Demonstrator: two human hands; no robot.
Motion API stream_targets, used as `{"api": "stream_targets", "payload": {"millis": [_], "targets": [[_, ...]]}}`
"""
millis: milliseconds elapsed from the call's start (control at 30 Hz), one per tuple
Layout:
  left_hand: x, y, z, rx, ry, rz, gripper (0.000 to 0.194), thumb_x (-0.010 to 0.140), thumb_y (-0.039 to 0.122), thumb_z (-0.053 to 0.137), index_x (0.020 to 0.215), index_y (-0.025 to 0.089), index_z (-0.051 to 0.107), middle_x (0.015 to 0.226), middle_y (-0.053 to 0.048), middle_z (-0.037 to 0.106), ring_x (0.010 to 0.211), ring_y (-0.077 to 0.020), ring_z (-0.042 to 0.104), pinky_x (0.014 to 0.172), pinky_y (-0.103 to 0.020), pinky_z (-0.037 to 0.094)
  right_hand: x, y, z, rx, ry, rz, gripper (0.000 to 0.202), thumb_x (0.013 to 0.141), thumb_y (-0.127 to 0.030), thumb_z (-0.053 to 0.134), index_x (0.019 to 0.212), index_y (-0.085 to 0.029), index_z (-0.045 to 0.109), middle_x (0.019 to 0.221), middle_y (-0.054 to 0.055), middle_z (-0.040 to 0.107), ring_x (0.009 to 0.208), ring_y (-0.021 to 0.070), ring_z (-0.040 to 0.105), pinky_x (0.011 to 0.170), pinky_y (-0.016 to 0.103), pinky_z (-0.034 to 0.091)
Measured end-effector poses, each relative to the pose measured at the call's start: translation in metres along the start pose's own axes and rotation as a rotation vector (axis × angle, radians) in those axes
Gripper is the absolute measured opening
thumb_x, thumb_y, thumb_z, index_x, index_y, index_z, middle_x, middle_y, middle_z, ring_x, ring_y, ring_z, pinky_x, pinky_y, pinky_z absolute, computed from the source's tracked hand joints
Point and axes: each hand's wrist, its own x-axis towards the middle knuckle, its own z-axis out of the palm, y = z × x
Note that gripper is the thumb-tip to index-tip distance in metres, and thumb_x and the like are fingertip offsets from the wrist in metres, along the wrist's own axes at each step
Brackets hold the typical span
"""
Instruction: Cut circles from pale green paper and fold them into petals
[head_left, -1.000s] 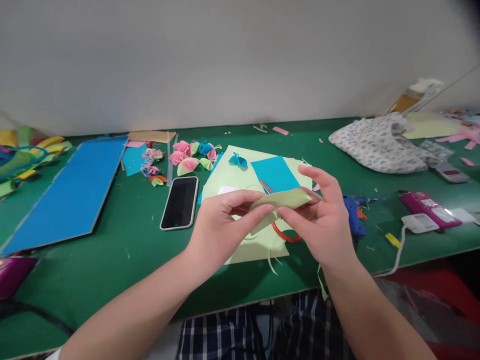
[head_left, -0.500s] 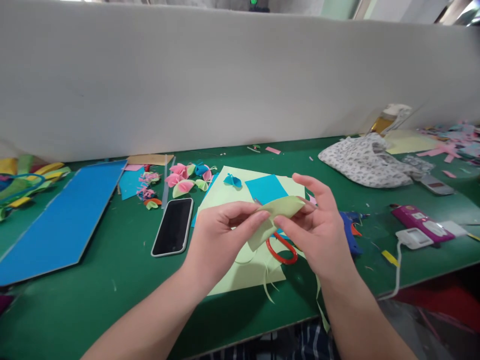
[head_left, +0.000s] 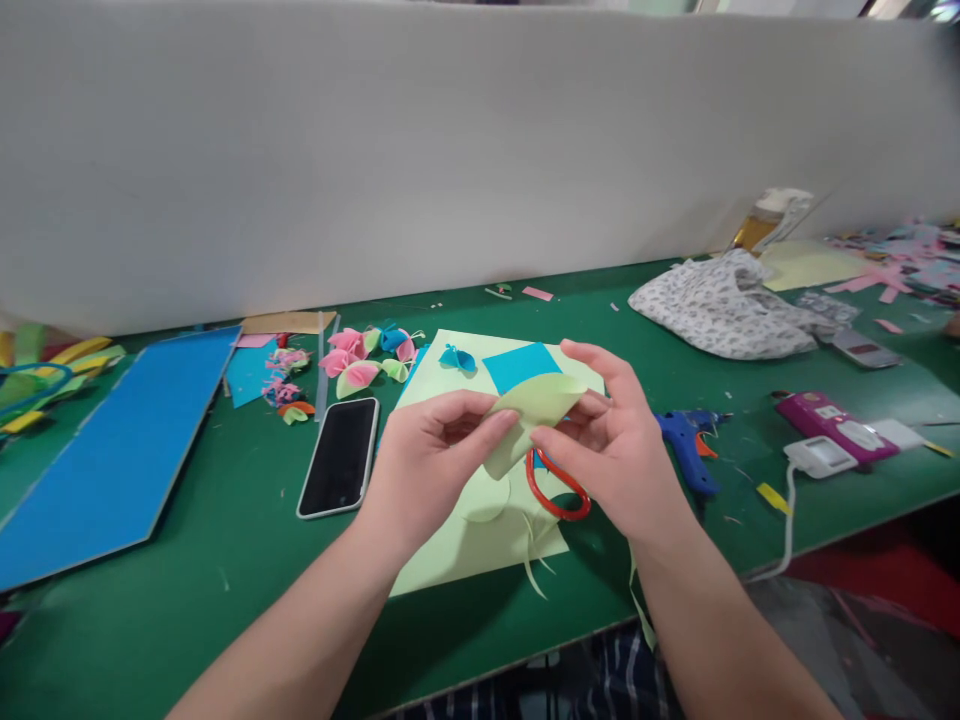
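A light green piece of paper (head_left: 541, 402), curved and partly folded, is pinched between my two hands. My left hand (head_left: 442, 450) grips its left side with thumb and fingers. My right hand (head_left: 604, 440) holds its right part between thumb and fingers, the index finger raised off it. Below the paper, the red handle of a pair of scissors (head_left: 561, 512) shows; the blades are hidden. Under the scissors lie light green sheets (head_left: 442, 570), with a cut green circle (head_left: 487, 497) and a blue paper square (head_left: 519, 366) on top. A small folded blue paper shape (head_left: 457, 358) rests near the far edge.
Left of my hands lie a smartphone (head_left: 339, 457), pink and green paper petals (head_left: 356, 362) and a large blue board (head_left: 127, 440). To the right are a blue glue gun (head_left: 688, 445), a patterned cloth (head_left: 724, 305) and a purple box (head_left: 832, 425). A white partition (head_left: 450, 150) stands behind.
The view has shifted slightly, revealing more of the glue gun. Both hands keep hold of the green paper, which is tilted and curved a little differently.
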Motion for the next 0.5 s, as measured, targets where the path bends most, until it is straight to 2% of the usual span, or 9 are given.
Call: {"api": "stream_targets", "payload": {"millis": [233,333,500], "targets": [[0.0019,-0.0029,0.0022,-0.051,-0.055,-0.014,0.008,0.077,0.027,0.075,0.071,0.021,0.076,0.066,0.001,0.073,0.055,-0.0099,0.06,0.049,-0.018,0.045,0.0026,-0.001,-0.0003,0.082,0.047,0.02,0.053,0.079,-0.016,0.074,0.124,-0.035,0.053,0.084,-0.005,0.075,0.073,0.0182,0.075,0.067,0.033,0.065],[0.0015,-0.0051,0.0028,-0.061,-0.081,-0.041,0.011,0.077,0.028,0.076,0.069,0.02,0.075,0.064,0.002,0.071,0.052,-0.0085,0.057,0.046,-0.017,0.043,0.004,0.0014,-0.0002,0.016,0.141,-0.01,0.049,0.08,-0.016,0.073,0.121,-0.034,0.055,0.076,-0.006,0.07,0.068,0.0172,0.073,0.063,0.032,0.064],[0.0012,-0.0078,0.0039,-0.051,-0.099,-0.094,0.012,0.077,0.026,0.075,0.066,0.021,0.073,0.062,0.002,0.069,0.051,-0.0086,0.054,0.047,-0.018,0.043,0.0056,0.0042,-0.0047,-0.074,0.263,-0.086,0.044,0.079,-0.02,0.075,0.117,-0.034,0.058,0.078,-0.005,0.068,0.069,0.015,0.069,0.061,0.029,0.061]]}}
